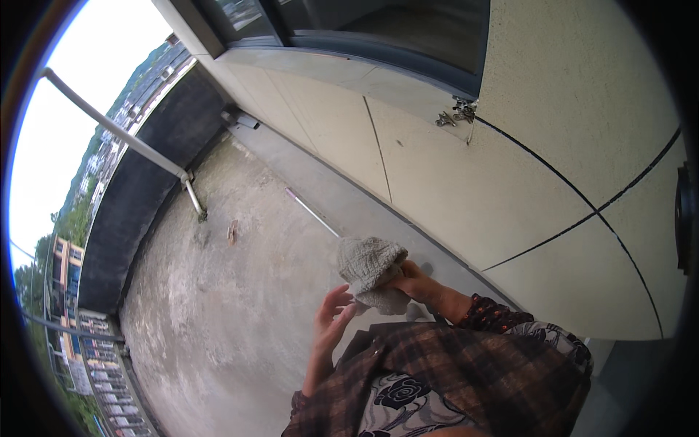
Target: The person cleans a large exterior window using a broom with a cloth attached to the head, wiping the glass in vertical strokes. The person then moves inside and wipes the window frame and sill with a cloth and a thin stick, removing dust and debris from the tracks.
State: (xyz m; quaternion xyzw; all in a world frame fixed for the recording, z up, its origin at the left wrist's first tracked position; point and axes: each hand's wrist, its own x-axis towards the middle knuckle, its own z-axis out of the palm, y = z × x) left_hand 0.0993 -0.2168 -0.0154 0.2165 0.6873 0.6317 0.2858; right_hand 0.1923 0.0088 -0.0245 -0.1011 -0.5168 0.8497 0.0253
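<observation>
In my right hand point(414, 281) is a bunched grey cloth point(368, 262) with a rough, fluffy texture like towelling. The fingers of that hand are partly hidden in its folds. My left hand point(330, 319) is raised beside the cloth's lower left edge, fingers apart and curved, holding nothing. Whether its fingertips touch the cloth I cannot tell. Below both hands is the concrete floor point(218, 328). A thin white pole point(314, 213) with a purplish end lies on it, its near end hidden behind the cloth.
A cream wall point(437, 180) runs along the right, under a dark-framed window point(382, 49). Several small metal fittings point(456, 113) lie on the sill's corner. A dark parapet point(164, 131), a pipe point(125, 134) and a balustrade point(112, 377) stand on the left. A brick fragment point(232, 232) lies on the floor.
</observation>
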